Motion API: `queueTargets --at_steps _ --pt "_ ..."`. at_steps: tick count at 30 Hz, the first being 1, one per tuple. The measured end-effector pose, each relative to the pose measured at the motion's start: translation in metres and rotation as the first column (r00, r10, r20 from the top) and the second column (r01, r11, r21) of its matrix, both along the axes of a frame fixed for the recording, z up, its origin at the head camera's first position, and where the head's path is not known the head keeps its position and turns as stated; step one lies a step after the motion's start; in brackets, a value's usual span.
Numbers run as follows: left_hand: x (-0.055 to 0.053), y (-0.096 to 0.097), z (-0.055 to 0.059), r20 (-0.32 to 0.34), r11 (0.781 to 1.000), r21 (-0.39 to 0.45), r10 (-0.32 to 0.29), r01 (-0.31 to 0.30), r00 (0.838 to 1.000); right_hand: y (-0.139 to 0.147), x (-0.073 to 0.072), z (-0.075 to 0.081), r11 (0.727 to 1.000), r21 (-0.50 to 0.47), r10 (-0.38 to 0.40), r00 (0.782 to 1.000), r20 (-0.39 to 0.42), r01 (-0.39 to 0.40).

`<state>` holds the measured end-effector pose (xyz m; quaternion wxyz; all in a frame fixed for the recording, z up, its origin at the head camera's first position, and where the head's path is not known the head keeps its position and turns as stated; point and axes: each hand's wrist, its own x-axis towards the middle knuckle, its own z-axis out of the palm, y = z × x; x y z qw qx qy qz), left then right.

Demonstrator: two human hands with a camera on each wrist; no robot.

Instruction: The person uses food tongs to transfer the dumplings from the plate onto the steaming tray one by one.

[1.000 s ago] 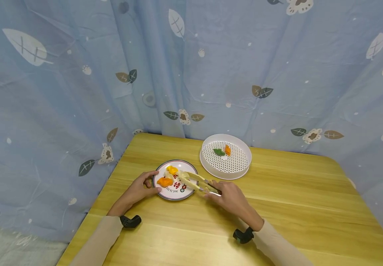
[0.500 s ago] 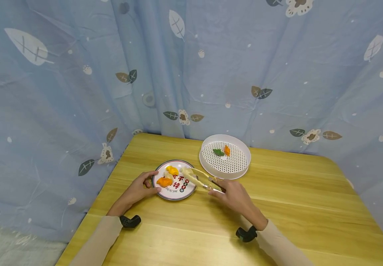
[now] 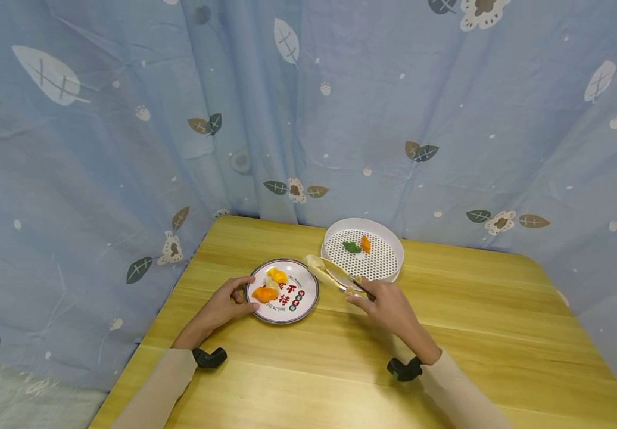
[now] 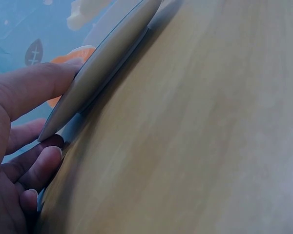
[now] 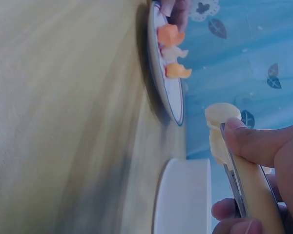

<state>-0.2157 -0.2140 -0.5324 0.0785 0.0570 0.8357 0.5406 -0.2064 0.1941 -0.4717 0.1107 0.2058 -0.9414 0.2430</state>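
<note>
A: Status?
B: Mid-transfer, I'd say. Right hand [image 3: 386, 304] pinches the tongs [image 5: 256, 192]; tips above the gap between plate [image 3: 309, 292] and perforated tray [image 3: 383, 256].
A: Loaded?
B: Probably. Pale lump [image 5: 222, 114] at the tips, can't cleanly tell it from the tongs.
A: Left?
B: Left hand [image 3: 227, 305] pinches the plate's rim, thumb against fingers. On plate: yellow piece [image 3: 278, 275], white piece [image 3: 271, 284], orange piece [image 3: 264, 294]. Tray has a green piece [image 3: 352, 246] and second orange piece [image 3: 365, 244].
A: Next move needs?
B: Steady squeeze, clear the tray wall, release on bare mesh.
</note>
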Motion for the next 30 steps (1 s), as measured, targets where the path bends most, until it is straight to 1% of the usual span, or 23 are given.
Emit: queueTargets --at_steps 5,9,15,24,30 --pt "0.000 0.000 0.001 -0.001 1.000 0.003 0.001 -0.001 1.000 0.006 -0.005 0.004 1.000 -0.016 -0.017 1.000 0.005 0.017" --pt "0.000 -0.001 0.001 -0.001 1.000 0.010 0.000 0.000 1.000 0.010 -0.011 0.005 1.000 -0.005 -0.031 1.000 0.003 0.031" --pt "0.001 0.000 0.001 0.000 1.000 0.013 -0.001 0.001 1.000 0.020 -0.019 0.003 0.998 0.012 -0.069 0.997 0.023 0.069" --pt "0.000 0.000 0.001 0.002 1.000 0.002 0.009 -0.009 1.000 0.031 -0.026 0.001 0.993 0.018 -0.114 0.993 0.015 0.114" --pt "0.001 0.000 0.001 0.008 1.000 0.007 -0.002 0.002 1.000 0.037 -0.032 -0.001 0.988 0.028 -0.154 0.987 0.052 0.152"
